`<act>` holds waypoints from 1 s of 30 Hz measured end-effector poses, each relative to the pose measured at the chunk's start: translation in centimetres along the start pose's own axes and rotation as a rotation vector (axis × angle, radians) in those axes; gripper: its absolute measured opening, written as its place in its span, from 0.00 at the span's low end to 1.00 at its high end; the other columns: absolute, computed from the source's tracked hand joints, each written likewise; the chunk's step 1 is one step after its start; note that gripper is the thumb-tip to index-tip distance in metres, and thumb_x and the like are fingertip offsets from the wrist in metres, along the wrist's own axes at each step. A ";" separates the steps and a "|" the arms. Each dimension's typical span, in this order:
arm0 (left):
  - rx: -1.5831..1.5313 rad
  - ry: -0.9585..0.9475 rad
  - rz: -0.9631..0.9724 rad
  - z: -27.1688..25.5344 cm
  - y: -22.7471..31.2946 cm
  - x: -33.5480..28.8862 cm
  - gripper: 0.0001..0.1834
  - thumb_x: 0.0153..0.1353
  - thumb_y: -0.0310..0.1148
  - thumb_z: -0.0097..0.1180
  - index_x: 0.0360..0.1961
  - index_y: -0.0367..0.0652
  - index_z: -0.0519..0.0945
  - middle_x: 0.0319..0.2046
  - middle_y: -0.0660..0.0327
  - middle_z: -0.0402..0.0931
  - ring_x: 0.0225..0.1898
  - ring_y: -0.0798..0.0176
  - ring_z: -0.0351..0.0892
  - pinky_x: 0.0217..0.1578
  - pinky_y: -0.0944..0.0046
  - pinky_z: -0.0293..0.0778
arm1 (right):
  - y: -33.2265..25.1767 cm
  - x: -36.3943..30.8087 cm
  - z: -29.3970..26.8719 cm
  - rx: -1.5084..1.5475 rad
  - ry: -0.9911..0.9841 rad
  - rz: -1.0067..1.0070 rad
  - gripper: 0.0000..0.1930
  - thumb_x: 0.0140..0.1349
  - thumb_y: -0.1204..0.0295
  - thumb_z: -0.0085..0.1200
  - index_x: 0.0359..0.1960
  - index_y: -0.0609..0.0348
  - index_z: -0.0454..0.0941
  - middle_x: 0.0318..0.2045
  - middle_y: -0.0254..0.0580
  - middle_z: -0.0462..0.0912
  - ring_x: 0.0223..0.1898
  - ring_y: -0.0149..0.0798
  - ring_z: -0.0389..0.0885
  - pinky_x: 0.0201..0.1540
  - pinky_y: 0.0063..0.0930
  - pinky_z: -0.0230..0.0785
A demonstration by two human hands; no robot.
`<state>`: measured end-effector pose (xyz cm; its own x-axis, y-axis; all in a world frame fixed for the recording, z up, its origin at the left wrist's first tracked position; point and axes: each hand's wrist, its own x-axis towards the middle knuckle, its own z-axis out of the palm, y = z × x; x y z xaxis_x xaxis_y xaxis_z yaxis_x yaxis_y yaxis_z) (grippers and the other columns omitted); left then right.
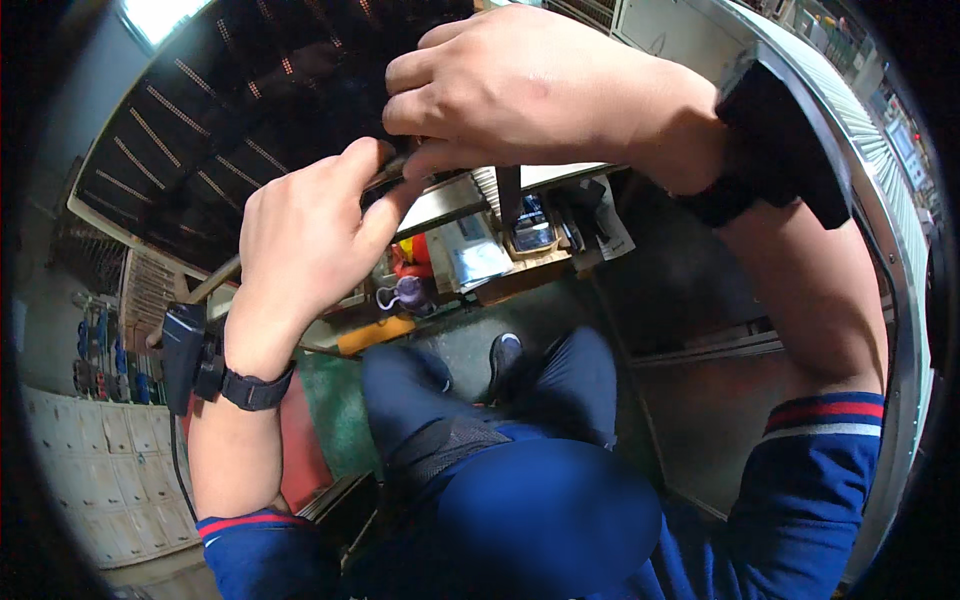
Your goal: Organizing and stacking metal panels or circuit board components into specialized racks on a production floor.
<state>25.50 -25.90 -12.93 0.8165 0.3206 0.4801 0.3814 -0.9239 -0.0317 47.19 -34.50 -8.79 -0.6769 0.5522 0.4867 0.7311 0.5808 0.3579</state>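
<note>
Both hands are raised in front of a dark panel [200,130] with rows of small orange-lit slots. My left hand [305,235] has thumb and forefinger closed in a pinch, pointing toward the right hand. Above and to its right, my right hand [500,90] is closed, its fingers curled and its thumb nearly touching the left fingertips. A small dark thing seems to lie between the fingertips; the fingers cover most of it, so its kind does not show.
Below the hands, a shelf holds a phone-like device [532,228], a pale blue-white packet [475,250], a purple container [410,293] and a red-and-yellow item [412,256]. A ribbed metal-edged panel [870,150] curves along the right. Pale lockers [110,460] stand at the lower left.
</note>
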 end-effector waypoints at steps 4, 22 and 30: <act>0.011 0.018 0.032 0.1 -0.3 -0.4 0.13 0.63 0.44 0.63 0.39 0.48 0.80 0.27 0.57 0.82 0.30 0.49 0.84 0.28 0.51 0.78 | -0.9 0.7 0.1 -0.002 -0.094 0.094 0.17 0.67 0.56 0.55 0.30 0.56 0.86 0.29 0.44 0.85 0.34 0.52 0.87 0.36 0.42 0.81; 0.091 0.039 0.015 0.8 -11.9 -0.6 0.08 0.60 0.32 0.64 0.39 0.43 0.81 0.32 0.52 0.82 0.34 0.43 0.83 0.34 0.53 0.77 | 1.9 -13.5 4.2 0.363 0.583 1.037 0.12 0.70 0.65 0.57 0.40 0.63 0.85 0.32 0.42 0.87 0.35 0.34 0.84 0.42 0.28 0.76; 0.084 -0.012 -0.014 2.4 -19.9 0.6 0.09 0.66 0.32 0.56 0.38 0.36 0.79 0.35 0.49 0.78 0.39 0.42 0.79 0.41 0.52 0.75 | -1.5 -13.9 13.0 0.659 0.334 1.153 0.11 0.68 0.68 0.54 0.43 0.62 0.83 0.39 0.54 0.86 0.44 0.52 0.86 0.50 0.41 0.76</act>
<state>19.40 -6.83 -14.09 0.8156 0.3363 0.4709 0.4273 -0.8987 -0.0983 54.46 -35.28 -26.45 0.4037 0.7973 0.4487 0.6217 0.1207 -0.7739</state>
